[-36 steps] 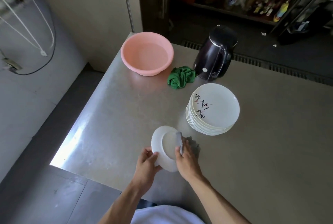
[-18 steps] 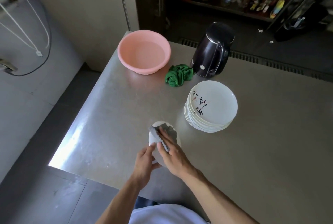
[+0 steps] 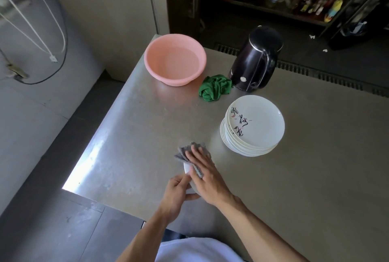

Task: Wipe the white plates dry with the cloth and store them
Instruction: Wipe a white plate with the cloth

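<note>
Steel-grey and brushed, the metal table (image 3: 147, 135) fills your head view, and you are working at its near edge. Your right hand (image 3: 207, 177) lies flat with straight fingers held close together, pressing a grey woven cloth (image 3: 183, 153) against a small round white plate (image 3: 186, 169). The cloth's folded corners stick out past your fingertips on the far side. Only slivers of the plate show, because the cloth and both hands cover most of it. It sits tilted, and you cannot tell whether its lower edge touches the table. Your left hand (image 3: 177, 195) grips the plate's near rim, with thumb and fingers curled around the edge, just beside your right hand.

To the right and further out, well apart from your hands, stands a stack of white plates (image 3: 256, 127). The top plate leans slightly off the pile and carries black brush lettering on its left side. Beyond the stack, a crumpled green cloth (image 3: 214, 88) lies between a round pink plastic basin (image 3: 160, 76) at the far left corner and a black electric kettle (image 3: 254, 63). The green cloth touches the kettle's base.
</note>
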Demonstrator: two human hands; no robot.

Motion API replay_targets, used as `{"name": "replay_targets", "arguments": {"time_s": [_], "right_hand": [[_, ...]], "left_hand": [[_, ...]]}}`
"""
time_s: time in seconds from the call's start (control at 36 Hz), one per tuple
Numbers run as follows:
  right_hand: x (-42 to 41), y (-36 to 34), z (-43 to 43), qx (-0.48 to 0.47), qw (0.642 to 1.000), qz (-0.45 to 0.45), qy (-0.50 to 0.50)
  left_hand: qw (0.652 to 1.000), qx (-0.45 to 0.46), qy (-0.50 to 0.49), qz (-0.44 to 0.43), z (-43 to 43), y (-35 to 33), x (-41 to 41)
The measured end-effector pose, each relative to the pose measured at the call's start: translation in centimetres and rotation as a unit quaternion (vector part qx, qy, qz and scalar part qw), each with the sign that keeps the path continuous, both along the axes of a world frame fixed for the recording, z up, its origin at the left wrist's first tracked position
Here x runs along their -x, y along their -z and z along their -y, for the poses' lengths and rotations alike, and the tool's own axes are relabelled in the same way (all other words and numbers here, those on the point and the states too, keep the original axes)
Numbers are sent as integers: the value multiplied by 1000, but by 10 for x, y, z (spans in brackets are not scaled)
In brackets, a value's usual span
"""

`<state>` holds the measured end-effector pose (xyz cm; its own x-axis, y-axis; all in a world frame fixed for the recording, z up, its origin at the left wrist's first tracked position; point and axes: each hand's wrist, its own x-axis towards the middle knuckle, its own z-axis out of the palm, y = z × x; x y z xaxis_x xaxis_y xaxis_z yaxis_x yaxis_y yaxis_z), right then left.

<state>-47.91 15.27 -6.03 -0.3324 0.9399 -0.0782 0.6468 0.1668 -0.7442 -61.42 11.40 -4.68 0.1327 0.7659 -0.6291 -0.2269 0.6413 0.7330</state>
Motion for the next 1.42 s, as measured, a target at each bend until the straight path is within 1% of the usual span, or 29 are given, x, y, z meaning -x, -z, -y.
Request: {"name": "replay_targets", "arguments": {"time_s": [0.06,0.11,0.14,0.17,0.22,0.28,0.36,0.39,0.44,0.53,0.64,0.69,0.72,0.78,0.83,0.86,0.89,0.94,0.97,1.03,1.06,1.08,1.11,1.19,1.25,1.28,1.31,1.36,1.42], "right_hand": [[-4,4,-7,60,997,10,49],[-10,8,-14,132,981,20,138],[-13,8,-16,166,971,10,171],[-15,8,-16,196,962,-9,189],[-16,7,-10,220,959,-44,175],[-15,3,-3,208,966,-70,137],[-8,-4,5,148,983,-94,50],[-4,-5,7,130,987,-90,20],[2,-6,9,138,987,-83,-8],[1,1,2,139,989,-49,26],[-3,1,-12,171,971,13,165],[-4,0,-10,155,973,22,170],[-3,-1,-6,132,980,12,151],[-2,-3,4,81,994,-15,67],[-2,-3,11,53,998,-25,-9],[-3,-2,11,46,999,-23,-19],[-5,-1,9,46,999,-15,-6],[-7,2,3,88,993,-1,76],[-8,2,-1,131,982,-5,137],[-10,-2,-7,218,944,-23,247],[-9,-4,-8,240,931,-32,273],[-9,-6,-6,241,931,-46,272],[-8,-7,-3,226,939,-62,252],[-4,-13,9,159,971,-118,132],[-2,-13,15,128,983,-120,55],[-1,-12,16,121,986,-111,42],[-1,-9,15,116,987,-100,52],[-3,-2,10,110,986,-52,117],[-5,-1,4,154,968,16,200]], "left_hand": [[1000,5,-23,8,3,2,0],[999,0,-48,16,4,5,2],[998,-11,-55,14,3,5,4],[998,-26,-57,11,1,4,7],[997,-32,-68,8,-7,0,10],[996,-8,-85,-5,-15,1,11],[995,20,-64,-72,-19,7,9],[996,24,-51,-72,-18,9,10],[999,31,-33,-29,-14,9,11],[998,53,-35,2,-9,8,14],[998,64,-27,-7,-7,13,15],[998,58,-20,-12,-5,12,14],[998,52,-15,-12,-5,11,13],[999,35,-2,-3,-6,8,12],[1000,19,12,18,-7,5,11],[999,16,12,31,-5,4,9],[999,19,4,41,-3,3,7],[998,23,-24,60,2,2,1],[997,16,-31,66,4,4,-2],[997,-5,-34,67,5,4,-5],[997,-6,-41,59,3,4,-5],[997,0,-53,50,0,4,-5],[997,10,-64,44,-2,6,-4],[998,14,-52,41,-9,9,-3],[998,2,-27,49,-9,11,-1],[998,0,-23,52,-7,12,-1],[998,0,-22,55,-4,14,-1],[998,8,-18,56,1,17,0],[998,18,-9,54,5,19,2]]}}
